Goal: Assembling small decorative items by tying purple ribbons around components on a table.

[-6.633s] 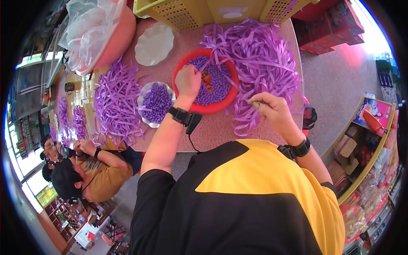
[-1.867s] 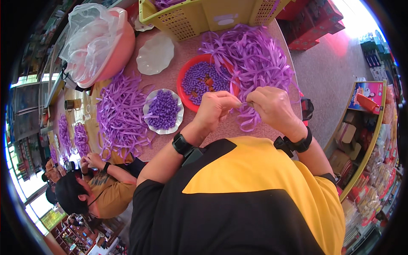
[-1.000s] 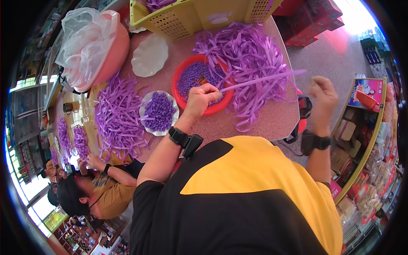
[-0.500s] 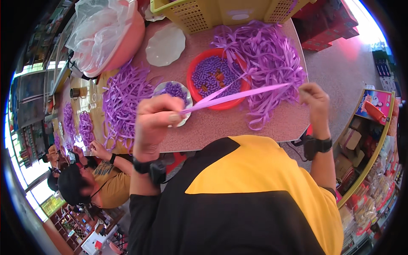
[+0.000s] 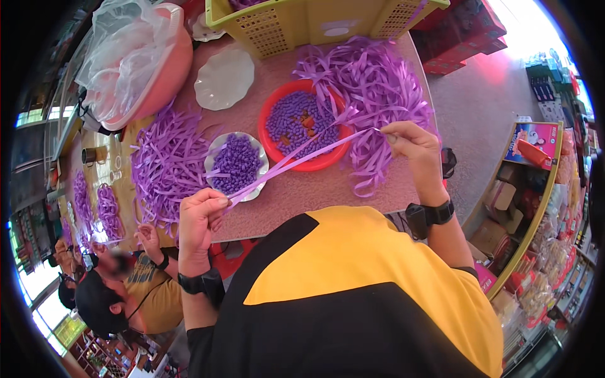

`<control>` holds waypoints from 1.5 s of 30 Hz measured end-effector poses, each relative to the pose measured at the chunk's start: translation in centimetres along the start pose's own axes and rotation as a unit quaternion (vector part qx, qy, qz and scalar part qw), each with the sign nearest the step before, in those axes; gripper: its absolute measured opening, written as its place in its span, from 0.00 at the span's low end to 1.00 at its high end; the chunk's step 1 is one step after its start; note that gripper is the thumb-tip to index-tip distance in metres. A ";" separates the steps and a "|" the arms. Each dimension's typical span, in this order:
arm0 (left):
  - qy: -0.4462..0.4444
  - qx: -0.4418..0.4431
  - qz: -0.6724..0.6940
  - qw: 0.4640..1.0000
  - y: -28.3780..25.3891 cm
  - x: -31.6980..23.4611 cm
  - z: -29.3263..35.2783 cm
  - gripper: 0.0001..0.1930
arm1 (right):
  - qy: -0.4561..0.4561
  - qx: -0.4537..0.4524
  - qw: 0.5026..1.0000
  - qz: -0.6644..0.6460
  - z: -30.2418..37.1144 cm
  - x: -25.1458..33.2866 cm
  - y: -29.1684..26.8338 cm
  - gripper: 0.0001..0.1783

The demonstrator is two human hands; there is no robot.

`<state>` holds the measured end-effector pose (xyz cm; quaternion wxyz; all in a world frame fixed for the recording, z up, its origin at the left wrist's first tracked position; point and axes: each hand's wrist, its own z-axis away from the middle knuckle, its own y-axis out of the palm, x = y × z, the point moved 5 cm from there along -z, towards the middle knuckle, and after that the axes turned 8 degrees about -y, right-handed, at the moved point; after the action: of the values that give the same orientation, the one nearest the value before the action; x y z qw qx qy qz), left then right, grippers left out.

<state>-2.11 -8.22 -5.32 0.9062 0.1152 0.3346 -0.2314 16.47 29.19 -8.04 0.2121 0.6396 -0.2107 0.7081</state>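
Observation:
A purple ribbon (image 5: 296, 162) stretches taut between my two hands, slanting up to the right. My left hand (image 5: 200, 216) pinches its lower end between thumb and forefinger. At the other end, my right hand (image 5: 413, 150) is closed around a small shiny tip, too small to name, where the ribbon ends. Below the ribbon stands a red basin (image 5: 271, 96) of purple beads, with some orange-brown pieces among them. A white scalloped plate (image 5: 263, 165) heaped with purple beads (image 5: 236, 165) lies just beyond my left hand. Loose purple ribbons (image 5: 384, 85) pile up beyond my right hand.
A yellow crate (image 5: 265, 31) stands at the far edge, near a bare white plate (image 5: 225, 79). A pink tub (image 5: 165, 75) holds clear plastic bags. More ribbons (image 5: 167, 164) lie at left, near a seated co-worker (image 5: 148, 290). Shelving (image 5: 529, 214) stands right of the table (image 5: 302, 208).
The view has shifted, so the table sits further left. My right hand has turned and moved inward, and the plate of beads shows more fully. Both hands still hold the ribbon taut.

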 end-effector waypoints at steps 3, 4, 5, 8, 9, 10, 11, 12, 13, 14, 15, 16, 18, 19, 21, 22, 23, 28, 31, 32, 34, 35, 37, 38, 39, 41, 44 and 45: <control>-0.026 -0.007 -0.005 1.000 -0.5 2.7 -2.2 0.06 | 0.004 -0.009 0.999 -0.044 0.3 0.5 1.0 0.09; -0.044 0.010 0.004 0.999 0.1 3.2 -2.4 0.04 | 0.003 -0.011 0.999 -0.043 0.3 0.6 1.2 0.09; -0.043 0.013 0.004 0.999 0.7 3.7 -2.4 0.04 | -0.007 -0.043 0.997 -0.061 0.3 0.8 1.1 0.10; -0.067 0.075 -0.021 0.995 3.1 5.4 -2.7 0.04 | 0.001 -0.075 0.993 -0.093 0.3 1.1 2.4 0.12; -0.067 0.104 -0.080 0.989 4.0 5.8 -2.8 0.04 | 0.020 -0.074 0.991 -0.108 0.3 1.0 2.8 0.13; -0.067 0.130 -0.140 0.979 4.6 6.1 -2.7 0.03 | 0.021 -0.073 0.991 -0.111 0.4 0.6 3.0 0.13; -0.069 0.127 -0.141 0.979 4.8 6.0 -2.7 0.03 | 0.008 -0.037 0.996 -0.083 0.5 0.0 3.5 0.13; -0.049 0.126 -0.149 0.979 4.9 5.6 -2.8 0.03 | -0.005 0.000 0.998 -0.057 0.6 -0.3 4.2 0.13; -0.033 0.116 -0.154 0.981 4.5 5.6 -2.6 0.03 | -0.027 -0.061 0.998 -0.004 0.1 0.5 2.9 0.12; -0.054 0.101 -0.117 0.986 3.7 5.7 -2.3 0.03 | -0.049 -0.120 0.990 0.049 -0.5 1.5 1.0 0.10; -0.045 0.116 -0.103 0.987 3.5 5.0 -2.1 0.03 | -0.066 -0.131 0.986 -0.075 -1.5 0.8 -1.0 0.09; -0.031 0.125 -0.079 0.989 3.8 4.0 -1.6 0.03 | -0.078 -0.141 0.966 -0.200 -2.4 0.1 -1.9 0.08; -0.018 0.122 -0.052 0.991 5.5 2.0 -0.5 0.03 | -0.021 -0.056 0.974 -0.216 -1.8 1.5 1.8 0.08; -0.009 0.153 -0.055 0.987 7.1 1.1 0.4 0.03 | 0.026 0.023 0.975 -0.219 -1.5 1.8 4.0 0.07; -0.003 0.182 -0.058 0.982 8.8 -0.8 1.1 0.03 | 0.063 0.216 0.945 -0.239 -0.6 1.2 9.0 0.06; 0.024 0.201 -0.059 0.977 9.3 -1.7 1.3 0.04 | 0.081 0.273 0.924 -0.256 0.4 0.2 11.4 0.06; 0.052 0.224 -0.059 0.971 9.6 -2.5 1.6 0.05 | 0.115 0.334 0.898 -0.264 1.3 -1.4 12.7 0.06; 0.235 0.090 0.074 0.965 -0.7 -7.6 2.7 0.09 | 0.189 0.273 0.920 -0.210 -1.0 -5.3 8.6 0.06; 0.248 0.031 0.068 0.966 -6.6 -9.0 3.4 0.10 | 0.120 0.125 0.967 -0.184 -3.9 -5.6 2.5 0.07; 0.247 0.002 0.063 0.967 -8.2 -9.2 3.8 0.11 | 0.115 0.107 0.976 -0.152 -4.6 -6.3 0.3 0.07; 0.245 -0.023 0.059 0.968 -11.1 -9.4 3.9 0.11 | 0.110 0.085 0.983 -0.117 -5.2 -7.4 -2.7 0.08; 0.237 -0.085 0.036 0.967 -12.7 -9.6 3.7 0.11 | 0.090 0.085 0.990 -0.062 -5.4 -7.7 -3.6 0.08; 0.229 -0.145 0.013 0.963 -15.2 -10.1 3.9 0.11 | 0.072 0.085 0.994 -0.006 -5.5 -8.0 -4.3 0.09; 0.232 -0.180 0.016 0.956 -16.2 -10.5 4.1 0.11 | 0.060 0.046 0.997 0.002 -5.5 -8.2 -4.9 0.09; 0.236 -0.214 0.019 0.948 -17.3 -10.9 4.4 0.11 | 0.048 0.007 0.999 0.009 -5.5 -8.3 -5.5 0.09; 0.222 -0.212 0.012 0.952 -19.0 -11.3 4.3 0.11 | 0.043 -0.028 0.999 0.005 -5.3 -8.2 -6.2 0.09; 0.247 -0.261 -0.075 0.930 -21.1 -12.9 4.0 0.10 | 0.009 -0.107 0.994 0.016 -5.2 -7.4 -8.2 0.10; 0.252 -0.304 -0.132 0.909 -21.9 -13.6 4.2 0.10 | -0.019 -0.151 0.988 0.031 -5.4 -6.9 -9.2 0.11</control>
<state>-19.77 -24.00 5.60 0.7445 -0.1562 0.6178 -0.1991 17.95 39.55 -15.13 0.2799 0.6068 -0.3391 0.6621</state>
